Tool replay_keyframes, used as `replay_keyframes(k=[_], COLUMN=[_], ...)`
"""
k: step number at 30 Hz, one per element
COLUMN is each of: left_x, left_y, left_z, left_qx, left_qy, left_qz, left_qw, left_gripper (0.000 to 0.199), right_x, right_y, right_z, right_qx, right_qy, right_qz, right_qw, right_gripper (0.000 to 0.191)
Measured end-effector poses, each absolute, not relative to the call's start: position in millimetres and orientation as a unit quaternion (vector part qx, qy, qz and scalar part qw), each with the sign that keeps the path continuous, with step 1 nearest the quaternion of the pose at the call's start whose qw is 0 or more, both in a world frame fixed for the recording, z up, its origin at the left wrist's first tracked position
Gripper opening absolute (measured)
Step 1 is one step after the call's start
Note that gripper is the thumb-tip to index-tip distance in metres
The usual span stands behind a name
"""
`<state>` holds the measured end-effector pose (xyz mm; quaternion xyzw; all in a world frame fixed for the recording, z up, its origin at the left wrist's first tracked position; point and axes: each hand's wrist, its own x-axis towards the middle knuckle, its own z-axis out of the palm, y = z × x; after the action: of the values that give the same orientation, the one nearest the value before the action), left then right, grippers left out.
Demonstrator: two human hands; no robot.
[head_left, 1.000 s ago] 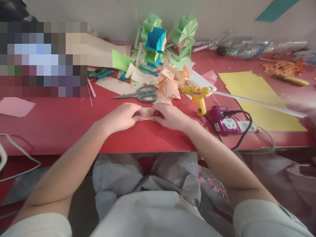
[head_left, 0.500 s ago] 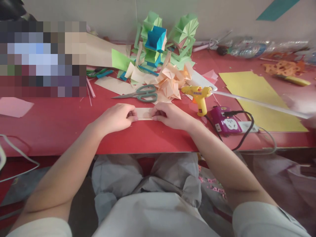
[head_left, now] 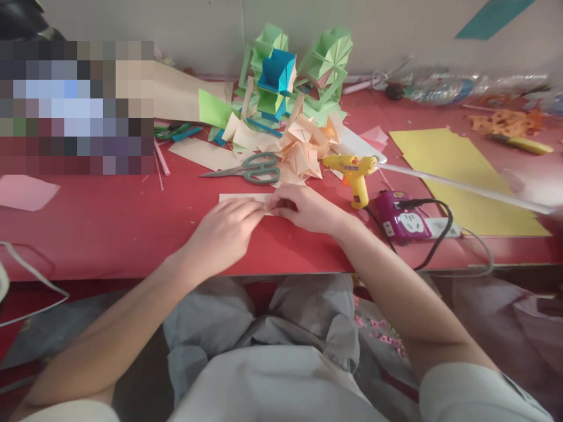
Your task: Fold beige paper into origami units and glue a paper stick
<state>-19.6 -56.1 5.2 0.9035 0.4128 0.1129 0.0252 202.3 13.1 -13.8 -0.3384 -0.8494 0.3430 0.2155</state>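
A narrow cream paper strip (head_left: 229,197) lies flat on the red table (head_left: 132,228) near its front edge. My left hand (head_left: 229,230) rests over the strip, its fingers stretched out together toward my right hand. At the strip's right end my right hand (head_left: 295,205) is closed in a pinch on the paper. The fingertips of both hands meet there and hide part of it. Just beyond the strip lie green-handled scissors (head_left: 259,168). A yellow glue gun (head_left: 356,176) is to the right of my right hand.
Folded peach paper pieces (head_left: 303,143) and green and blue paper shapes (head_left: 277,70) stand behind the scissors. On the right are a purple power socket (head_left: 407,220) with cables, yellow sheets (head_left: 466,181) and plastic bottles (head_left: 444,87). Pink paper (head_left: 26,192) lies far left.
My left hand has moved right along the strip to my right hand, its fingers now extended, uncovering the strip's left end. My right hand has hardly moved.
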Motion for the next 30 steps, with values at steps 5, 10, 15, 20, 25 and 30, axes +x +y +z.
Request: replay_keyframes(k=[5, 10, 15, 20, 25, 30], left_x=[-10.7, -13.8, -15.8, -18.5, -24.2, -35.3], left_y=[-76.4, -79.8, -78.5, -77.3, -77.5, -76.9], left_z=[-10.6, -14.5, -15.9, -17.0, -16.6, -16.7], left_qx=[0.899, 0.894, 0.895, 0.900, 0.900, 0.902], left_qy=[0.427, 0.441, 0.440, 0.429, 0.428, 0.424], left_qz=[0.096, 0.081, 0.075, 0.080, 0.081, 0.081], left_qw=[-0.028, -0.010, -0.002, 0.009, 0.018, 0.025], left_gripper=[0.046, 0.054, 0.056, 0.057, 0.059, 0.058], right_x=[201.7, 193.1, 184.8, 186.7, 194.1, 200.2], right_y=[13.2, -9.8, -54.6, -77.5, -78.7, -79.2], right_z=[-10.1, 2.8, -3.6, -20.2, -19.5, -15.7], right_qx=[-0.337, -0.390, -0.399, -0.377, -0.389, -0.405], right_qy=[-0.856, -0.901, -0.911, -0.914, -0.909, -0.900], right_qz=[0.335, 0.144, -0.006, 0.041, 0.070, 0.073], right_qw=[0.204, 0.125, 0.103, 0.143, 0.136, 0.145], right_gripper=[0.009, 0.021, 0.040, 0.051, 0.052, 0.048])
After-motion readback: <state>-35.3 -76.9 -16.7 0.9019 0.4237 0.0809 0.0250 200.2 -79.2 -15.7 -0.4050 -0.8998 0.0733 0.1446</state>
